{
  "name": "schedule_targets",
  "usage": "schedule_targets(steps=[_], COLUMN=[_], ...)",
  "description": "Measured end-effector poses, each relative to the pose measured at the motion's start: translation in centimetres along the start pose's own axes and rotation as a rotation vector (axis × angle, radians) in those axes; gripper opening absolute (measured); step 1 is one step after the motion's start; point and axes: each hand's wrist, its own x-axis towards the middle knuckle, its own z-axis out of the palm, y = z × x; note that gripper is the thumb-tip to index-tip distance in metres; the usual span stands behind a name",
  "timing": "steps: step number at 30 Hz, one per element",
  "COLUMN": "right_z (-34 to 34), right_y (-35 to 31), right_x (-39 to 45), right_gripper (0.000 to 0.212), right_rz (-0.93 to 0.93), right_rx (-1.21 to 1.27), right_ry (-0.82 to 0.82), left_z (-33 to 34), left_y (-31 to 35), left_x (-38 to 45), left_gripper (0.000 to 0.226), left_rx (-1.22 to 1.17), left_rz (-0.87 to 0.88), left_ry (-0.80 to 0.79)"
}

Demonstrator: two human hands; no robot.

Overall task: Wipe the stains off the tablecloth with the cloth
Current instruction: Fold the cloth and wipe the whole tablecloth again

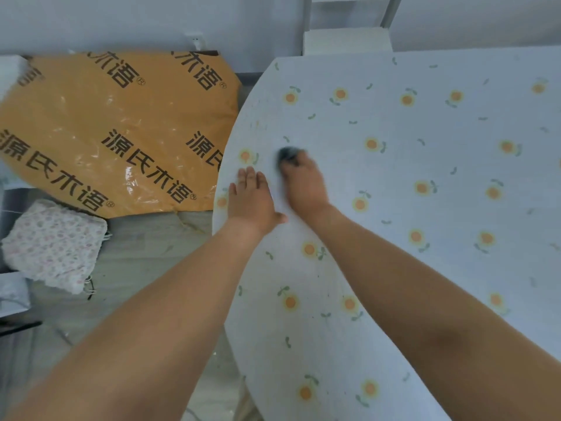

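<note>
A white tablecloth (425, 177) printed with orange flowers covers a table with a rounded left edge. Faint small specks and marks show near that edge, above my hands, around the stains (258, 124). My right hand (303, 185) grips a small dark cloth (288, 154) and presses it onto the tablecloth; the cloth looks blurred. My left hand (252, 202) lies flat with straight fingers on the tablecloth close to the table's left edge, just left of the right hand.
A large orange plastic-wrapped package (115, 129) with dark printed characters lies on the floor left of the table. A folded floral fabric (54, 244) sits at the lower left. A white wall and a white frame (346, 38) stand behind the table.
</note>
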Motion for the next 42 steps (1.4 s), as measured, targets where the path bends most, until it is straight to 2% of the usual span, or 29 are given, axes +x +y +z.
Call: schedule_targets(steps=[2,3,5,8,10,11,13,16,17,18,19,20,22,24,25,27,30,32,34,35,37,39,41,42], right_z=[-0.3,-1.1,-3.1,-5.9,-5.2,-4.5,-1.8,0.0,-0.7,-1.4,-2.6,-3.9,-6.2,-6.0,-5.4,-2.9,-0.2,-0.7,-2.5,-3.4,-5.0,-5.4,-4.3,-3.6], right_y=[-0.5,1.0,6.4,13.3,12.3,9.9,4.7,0.9,2.1,4.3,6.7,9.5,14.5,14.9,13.2,7.9,1.2,1.2,4.3,6.6,10.9,11.6,8.8,6.9], right_x=[-1.7,-1.9,-2.5,-3.4,-3.4,-3.5,-4.1,-6.5,-6.4,-6.3,-6.3,-6.6,-7.5,-8.6,-9.2,-10.1,-12.6,-13.9,-14.4,-14.7,-15.5,-15.8,-15.1,-14.7], right_gripper=[0.040,0.039,0.031,0.024,0.025,0.028,0.034,0.034,0.032,0.031,0.031,0.031,0.029,0.028,0.030,0.033,0.038,0.039,0.036,0.036,0.035,0.033,0.028,0.025], right_rz=[-0.260,-0.281,-0.104,0.332,0.565,0.564,0.318,-0.244,-0.368,-0.405,-0.331,-0.176,0.233,0.488,0.513,0.369,0.000,-0.216,-0.332,-0.277,0.057,0.379,0.530,0.515], right_rx=[-0.066,-0.096,-0.068,-0.099,-0.004,0.017,0.039,-0.016,-0.036,-0.039,-0.027,-0.005,0.057,0.068,0.042,0.053,-0.031,-0.080,-0.130,-0.151,-0.127,-0.074,-0.052,-0.042], right_ry=[-0.179,-0.182,-0.080,0.191,0.318,0.322,0.179,-0.209,-0.247,-0.214,-0.164,-0.071,0.137,0.214,0.203,0.135,-0.079,-0.221,-0.240,-0.188,0.007,0.131,0.173,0.177], left_z=[1.3,1.7,2.3,2.1,1.9,2.1,3.0,5.1,5.5,5.8,5.8,5.8,5.7,5.8,6.0,6.0,5.5,5.8,6.7,7.4,8.6,9.3,9.9,10.1], left_y=[-0.2,-0.4,-0.7,-0.3,-0.1,-0.1,0.5,1.5,1.6,1.6,1.6,1.6,1.6,1.7,1.8,1.4,1.5,1.8,1.8,1.6,0.9,-0.1,-1.1,-1.4], left_x=[-1.9,-2.4,-2.8,-2.3,-2.6,-3.3,-4.7,-7.4,-7.7,-7.9,-7.7,-7.7,-7.6,-7.6,-7.7,-7.7,-8.0,-8.9,-10.9,-12.2,-14.2,-15.6,-16.5,-16.6], left_gripper=[0.137,0.142,0.149,0.151,0.147,0.142,0.134,0.142,0.144,0.146,0.148,0.149,0.149,0.149,0.149,0.149,0.148,0.140,0.127,0.124,0.131,0.142,0.148,0.148], left_rx=[-0.041,-0.079,-0.134,-0.144,-0.132,-0.125,-0.094,-0.069,-0.087,-0.108,-0.126,-0.143,-0.164,-0.172,-0.177,-0.185,-0.180,-0.129,-0.039,-0.025,-0.072,-0.133,-0.155,-0.159], left_rz=[-0.012,-0.016,-0.016,-0.029,-0.038,-0.047,-0.043,-0.016,-0.017,-0.019,-0.022,-0.026,-0.038,-0.041,-0.035,-0.038,-0.044,-0.055,-0.074,-0.095,-0.142,-0.163,-0.122,-0.101], left_ry=[-0.028,-0.036,-0.036,-0.032,-0.026,-0.012,-0.001,-0.028,-0.030,-0.027,-0.024,-0.031,-0.022,-0.015,-0.016,-0.006,-0.010,0.000,0.020,0.029,0.005,-0.051,-0.089,-0.083])
